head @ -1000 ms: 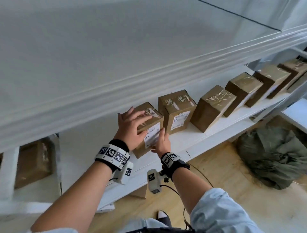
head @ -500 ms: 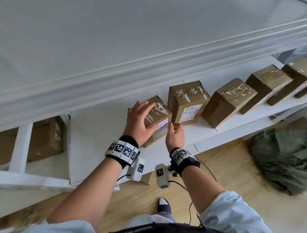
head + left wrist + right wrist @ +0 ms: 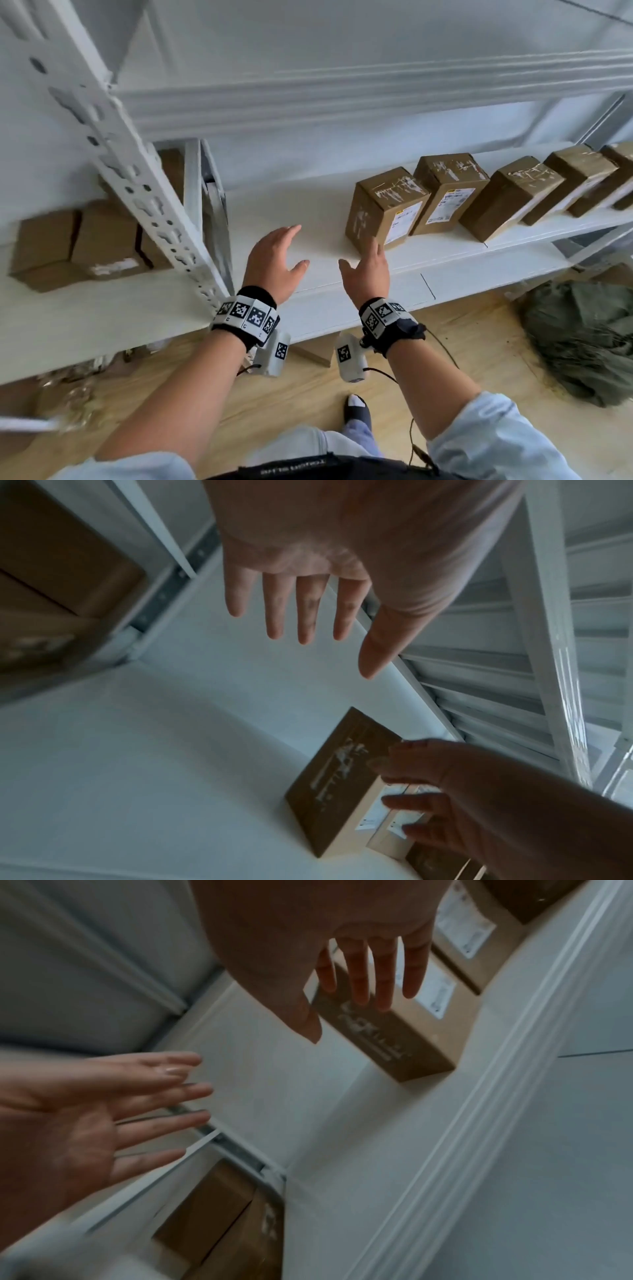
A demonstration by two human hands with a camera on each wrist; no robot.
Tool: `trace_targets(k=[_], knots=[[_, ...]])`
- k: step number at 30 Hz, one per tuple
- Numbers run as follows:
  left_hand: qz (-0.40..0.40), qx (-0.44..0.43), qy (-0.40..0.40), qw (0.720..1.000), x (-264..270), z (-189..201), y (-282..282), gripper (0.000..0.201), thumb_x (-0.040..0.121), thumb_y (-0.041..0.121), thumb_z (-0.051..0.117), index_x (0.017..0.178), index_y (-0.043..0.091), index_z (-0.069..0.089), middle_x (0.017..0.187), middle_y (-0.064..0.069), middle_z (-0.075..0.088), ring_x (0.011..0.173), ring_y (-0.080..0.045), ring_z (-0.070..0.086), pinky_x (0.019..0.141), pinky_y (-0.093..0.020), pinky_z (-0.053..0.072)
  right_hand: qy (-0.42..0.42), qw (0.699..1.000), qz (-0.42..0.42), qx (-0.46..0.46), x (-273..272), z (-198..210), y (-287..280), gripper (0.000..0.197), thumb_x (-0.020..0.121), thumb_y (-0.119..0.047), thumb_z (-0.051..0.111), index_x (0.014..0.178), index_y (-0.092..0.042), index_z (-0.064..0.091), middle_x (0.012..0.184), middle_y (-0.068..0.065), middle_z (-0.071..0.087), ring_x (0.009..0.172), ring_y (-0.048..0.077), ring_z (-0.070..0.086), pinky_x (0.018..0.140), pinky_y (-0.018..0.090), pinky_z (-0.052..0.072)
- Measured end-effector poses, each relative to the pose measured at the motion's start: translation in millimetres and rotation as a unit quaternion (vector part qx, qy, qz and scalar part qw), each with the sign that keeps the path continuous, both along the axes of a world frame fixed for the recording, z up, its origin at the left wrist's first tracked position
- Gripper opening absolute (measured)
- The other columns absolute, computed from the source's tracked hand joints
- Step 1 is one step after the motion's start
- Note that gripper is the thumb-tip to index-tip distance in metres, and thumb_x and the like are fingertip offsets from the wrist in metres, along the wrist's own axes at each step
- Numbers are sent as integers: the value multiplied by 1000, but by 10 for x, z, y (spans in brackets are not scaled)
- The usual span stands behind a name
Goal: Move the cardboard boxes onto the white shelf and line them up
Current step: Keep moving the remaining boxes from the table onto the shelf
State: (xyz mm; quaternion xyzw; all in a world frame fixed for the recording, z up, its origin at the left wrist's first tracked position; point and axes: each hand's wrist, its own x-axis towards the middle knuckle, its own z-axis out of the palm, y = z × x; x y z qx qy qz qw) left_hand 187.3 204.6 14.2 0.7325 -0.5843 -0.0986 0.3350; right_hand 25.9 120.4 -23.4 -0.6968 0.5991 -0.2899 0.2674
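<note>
Hovering above the white shelf, the left hand and the right hand are both spread, fingers straight, holding nothing. The nearest cardboard box stands upright on the shelf just beyond the right hand's fingertips; whether they touch it cannot be told. To its right a row of more cardboard boxes runs along the same shelf, close together. Past a perforated white upright, further boxes sit in the neighbouring bay on the left. An olive cloth heap lies on the wooden floor.
</note>
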Motion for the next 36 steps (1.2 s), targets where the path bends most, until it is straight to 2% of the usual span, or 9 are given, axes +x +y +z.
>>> trace_targets(k=[3, 5, 9, 14, 18, 21, 26, 31, 36], knots=[[18, 1, -41, 999, 360, 13, 621, 58, 88, 25, 70, 142, 13, 51, 140, -6, 55, 130, -24, 47, 112, -36, 34, 40, 996, 57, -64, 378, 132, 534, 61, 80, -19, 74, 134, -11, 47, 128, 14, 55, 116, 34, 53, 93, 45, 47], [36, 2, -35, 999, 589, 36, 1023, 57, 89, 23, 70, 142, 14, 51, 141, -6, 55, 131, -24, 47, 112, -35, 33, 61, 988, 100, -102, 635, 192, 878, 62, 78, -20, 75, 134, -12, 48, 128, 13, 55, 113, 34, 53, 91, 45, 48], [88, -13, -27, 996, 1030, 68, 1712, 57, 86, 20, 72, 139, 18, 53, 138, -2, 58, 126, -23, 53, 108, -42, 42, 90, 965, 189, -161, 1157, 283, 1479, 60, 74, -20, 74, 129, -12, 52, 123, 11, 56, 107, 33, 54, 88, 44, 49], [172, 17, -27, 985, 1548, 34, 2216, 60, 86, 31, 72, 141, 19, 51, 139, -3, 57, 127, -24, 52, 107, -42, 44, 130, 923, 286, -224, 1734, 370, 1974, 52, 75, -22, 72, 123, -12, 57, 120, 9, 59, 107, 32, 55, 88, 43, 49], [226, 46, -18, 973, 1881, -1, 2438, 64, 86, 36, 71, 144, 21, 47, 142, -1, 54, 130, -22, 49, 108, -40, 42, 148, 898, 333, -246, 2156, 392, 2157, 50, 74, -23, 74, 120, -12, 57, 117, 8, 60, 106, 31, 56, 91, 42, 49], [263, 74, 0, 962, 2130, -5, 2512, 67, 87, 40, 71, 146, 24, 43, 144, -2, 52, 131, -23, 48, 107, -39, 42, 166, 897, 339, -229, 2486, 411, 2140, 50, 77, -29, 73, 120, -10, 55, 118, 9, 57, 109, 32, 54, 94, 43, 46], [300, 98, 6, 949, 2573, 70, 2418, 72, 87, 42, 70, 149, 25, 37, 146, -2, 50, 132, -25, 47, 107, -39, 41, 190, 904, 335, -182, 3031, 429, 1918, 60, 86, -34, 66, 136, -11, 42, 133, 12, 49, 123, 34, 47, 104, 45, 38], [307, 103, 18, 946, 3032, 142, 2069, 78, 85, 42, 73, 151, 26, 35, 148, -1, 48, 133, -23, 47, 107, -37, 42, 165, 917, 328, -157, 3580, 422, 1601, 63, 85, -32, 65, 140, -15, 38, 135, 9, 44, 122, 31, 45, 103, 43, 38], [286, 122, 28, 950, 3538, 231, 1595, 83, 85, 43, 73, 153, 26, 28, 154, 0, 40, 140, -23, 40, 112, -43, 38, 158, 937, 287, -122, 4062, 421, 1210, 67, 84, -32, 65, 141, -16, 34, 139, 8, 43, 126, 29, 42, 104, 42, 39]])
